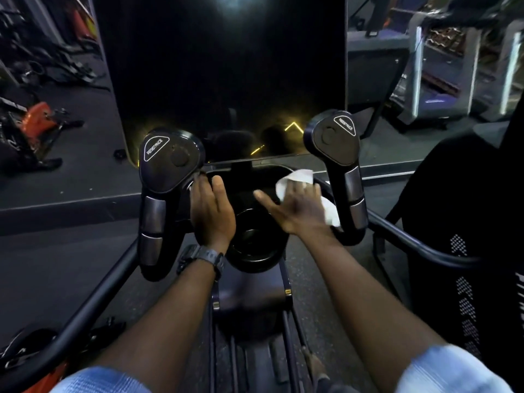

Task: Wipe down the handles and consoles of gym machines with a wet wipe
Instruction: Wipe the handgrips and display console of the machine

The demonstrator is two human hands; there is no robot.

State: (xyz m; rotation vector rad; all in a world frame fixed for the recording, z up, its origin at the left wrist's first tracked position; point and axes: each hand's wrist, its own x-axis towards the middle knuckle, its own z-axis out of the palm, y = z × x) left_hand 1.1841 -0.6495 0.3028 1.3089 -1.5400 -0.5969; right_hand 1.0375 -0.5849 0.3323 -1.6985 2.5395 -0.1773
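A: Your right hand [295, 207] presses the wipe [297, 180] flat, fingers spread, on the tray [243, 177] at frame centre.

B: And the left hand [211, 211]?

A: Open, touching the left handle [164, 177]. Sweep the wipe along the rim, then round each grip.

We see our two bare forearms reaching out from short, pale blue sleeves [448, 370] of a lightly textured fabric. On our left wrist sits a chunky dark grey digital watch [202, 258] with a ridged strap.
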